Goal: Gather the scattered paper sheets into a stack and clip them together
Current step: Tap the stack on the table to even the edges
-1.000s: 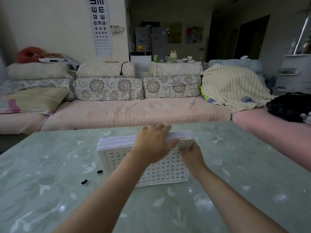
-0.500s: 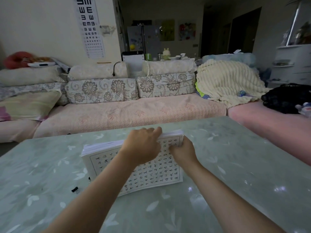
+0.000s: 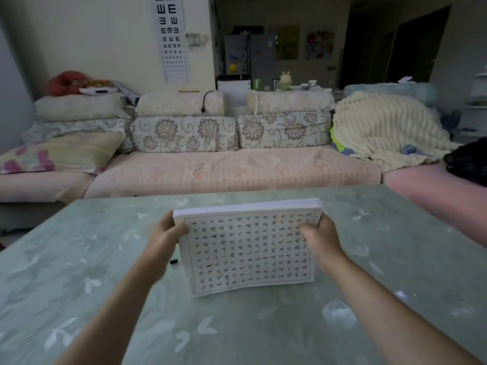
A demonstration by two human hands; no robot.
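A thick stack of white paper sheets (image 3: 247, 248), its front sheet printed with a grid of characters, stands tilted on its lower edge on the green table (image 3: 79, 272). My left hand (image 3: 164, 242) grips the stack's left side near the top corner. My right hand (image 3: 320, 239) grips the right side, thumb on the front sheet. A small black binder clip (image 3: 174, 261) lies on the table just left of the stack, partly hidden behind my left wrist.
A pink sofa (image 3: 224, 169) with floral cushions runs along the table's far edge. A cream blanket (image 3: 382, 127) is heaped at its right end, beside a black bag (image 3: 469, 159). An eye chart (image 3: 171, 38) hangs on the wall.
My left hand has moved from the top middle of the stack to its left side. The stack has been raised more upright, and both hands now hold it by the sides.
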